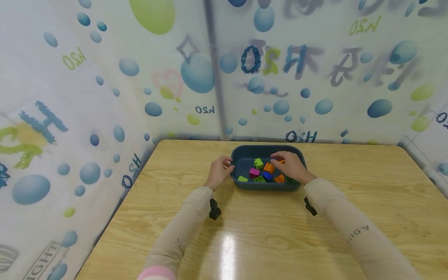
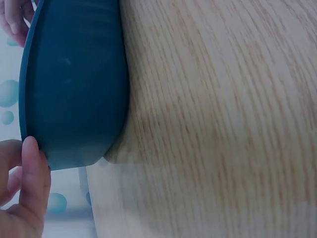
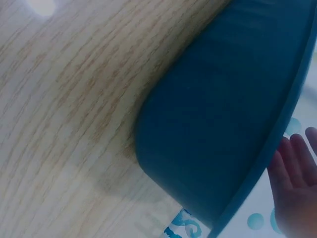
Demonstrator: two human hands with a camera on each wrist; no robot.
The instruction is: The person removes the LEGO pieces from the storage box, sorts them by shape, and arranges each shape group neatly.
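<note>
A dark blue rectangular tub (image 1: pixel 267 187) stands on the table with several toy building blocks inside. Green (image 1: pixel 258 163), orange (image 1: pixel 268 168), magenta (image 1: pixel 254 172) and blue (image 1: pixel 267 176) blocks lie loose in it. At the tub's left end, my left hand (image 1: pixel 218 173) pinches the rim; in the left wrist view its thumb (image 2: pixel 30 158) lies against the outer wall. My right hand (image 1: pixel 288 167) reaches over the right end, its fingers extended above the orange blocks. The right wrist view shows that hand (image 3: pixel 294 183) past the rim, no block visible in it.
The wooden table (image 1: pixel 266 233) ends at a patterned wall covering (image 1: pixel 294 89) just behind the tub. A similar covering (image 1: pixel 70 136) borders the left side. Black wrist devices (image 1: pixel 214 210) hang below both sleeves, near the table surface.
</note>
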